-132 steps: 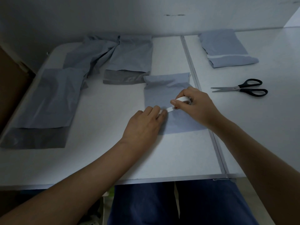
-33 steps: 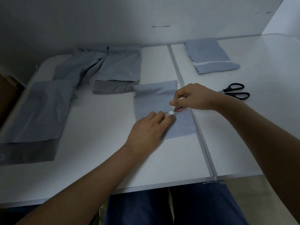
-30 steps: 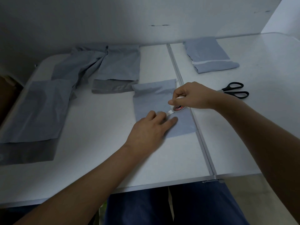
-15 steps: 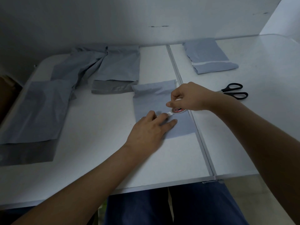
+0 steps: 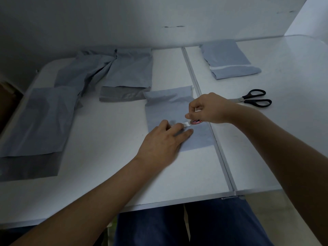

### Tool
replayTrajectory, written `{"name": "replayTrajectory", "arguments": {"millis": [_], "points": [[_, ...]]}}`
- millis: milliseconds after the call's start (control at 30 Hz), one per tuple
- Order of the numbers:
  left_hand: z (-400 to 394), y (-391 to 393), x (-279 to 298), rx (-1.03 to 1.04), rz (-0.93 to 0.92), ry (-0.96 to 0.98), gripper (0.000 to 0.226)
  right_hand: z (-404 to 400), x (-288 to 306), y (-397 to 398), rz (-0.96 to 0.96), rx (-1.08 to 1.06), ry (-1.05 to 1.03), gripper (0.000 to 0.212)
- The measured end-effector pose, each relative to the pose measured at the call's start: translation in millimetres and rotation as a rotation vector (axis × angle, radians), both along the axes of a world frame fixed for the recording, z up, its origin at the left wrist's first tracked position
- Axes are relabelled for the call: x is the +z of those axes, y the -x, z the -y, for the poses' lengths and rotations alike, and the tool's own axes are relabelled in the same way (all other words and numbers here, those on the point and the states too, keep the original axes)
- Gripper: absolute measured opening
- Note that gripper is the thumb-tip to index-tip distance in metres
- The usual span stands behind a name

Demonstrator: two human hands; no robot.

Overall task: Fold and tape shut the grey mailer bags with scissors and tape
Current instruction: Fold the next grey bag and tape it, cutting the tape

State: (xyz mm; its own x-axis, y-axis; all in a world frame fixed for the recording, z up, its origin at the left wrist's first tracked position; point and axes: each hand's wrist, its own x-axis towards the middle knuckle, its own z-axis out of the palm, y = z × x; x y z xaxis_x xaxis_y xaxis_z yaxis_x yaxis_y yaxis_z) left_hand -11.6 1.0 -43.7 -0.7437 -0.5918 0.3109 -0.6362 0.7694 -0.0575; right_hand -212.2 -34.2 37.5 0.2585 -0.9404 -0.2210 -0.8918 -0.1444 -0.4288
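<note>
A folded grey mailer bag (image 5: 166, 105) lies in the middle of the white table (image 5: 106, 157). My left hand (image 5: 163, 141) rests flat on its lower part, fingers straight, pressing the free end of a white tape strip (image 5: 184, 124) onto the bag. My right hand (image 5: 207, 109) grips a small tape roll (image 5: 196, 122) with a red label just above the bag, and the strip runs from the roll to my left fingertips. Black-handled scissors (image 5: 252, 99) lie on the table to the right of my right hand.
A taped, folded mailer (image 5: 229, 61) lies at the back right. Unfolded grey mailers lie at the back centre (image 5: 129, 75), back left (image 5: 83, 71) and far left (image 5: 35, 125). A metal seam (image 5: 220, 150) splits the tabletop. A white wall stands behind.
Over the last second my right hand has drawn the roll slightly down and right, lengthening the strip. My left hand has stayed pressed on the bag.
</note>
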Motion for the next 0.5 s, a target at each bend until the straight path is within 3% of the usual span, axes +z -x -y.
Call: {"name": "replayTrajectory", "arguments": {"millis": [200,367,500], "points": [[-0.6,3.4,4.4,0.048,-0.054,-0.046,0.045,-0.6,-2.8,-1.5,0.019,-0.012,0.002,0.022],[-1.5,4.2,3.3,0.083,-0.115,-0.051,0.031,-0.6,-4.5,2.2,0.043,-0.033,0.006,0.023],[-0.2,5.5,5.3,0.087,-0.081,-0.062,0.037,-1.6,-7.0,5.4,0.091,-0.055,0.001,0.024]]}}
